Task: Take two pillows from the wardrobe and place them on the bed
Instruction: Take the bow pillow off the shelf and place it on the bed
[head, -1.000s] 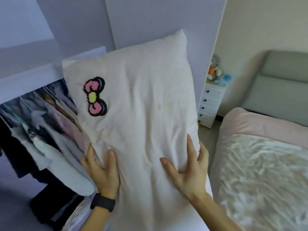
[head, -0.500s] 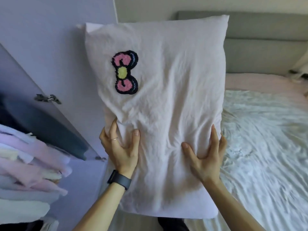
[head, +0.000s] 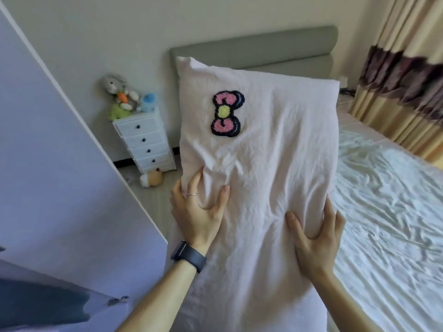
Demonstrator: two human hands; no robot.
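- Head view, only camera.
- Pillow: pale pink, held upright in the air in front of the person, long side vertical, tilted a bit. It is off the bed, hanging over the bed's left edge.
- Bow patch on the pillow's upper left: pink loops, yellow centre, dark outline.
- Left hand: fingers curled around the pillow's left edge, thumb pressed into the front, fabric bunched under it. Ring on one finger, dark watch on the wrist.
- Right hand: fingers wrapped around the pillow's right edge lower down, thumb on the front face. Both hands are gripping the pillow.
- Bed: right of the pillow, wrinkled white sheet, grey headboard behind.
- Wardrobe door: lilac panel, left side, open; hinge visible at its bottom edge.
- White drawer unit against the wall between door and bed, soft toys on top, one more toy on the floor just beside its base.
- Curtain at far right, beige with a dark band.
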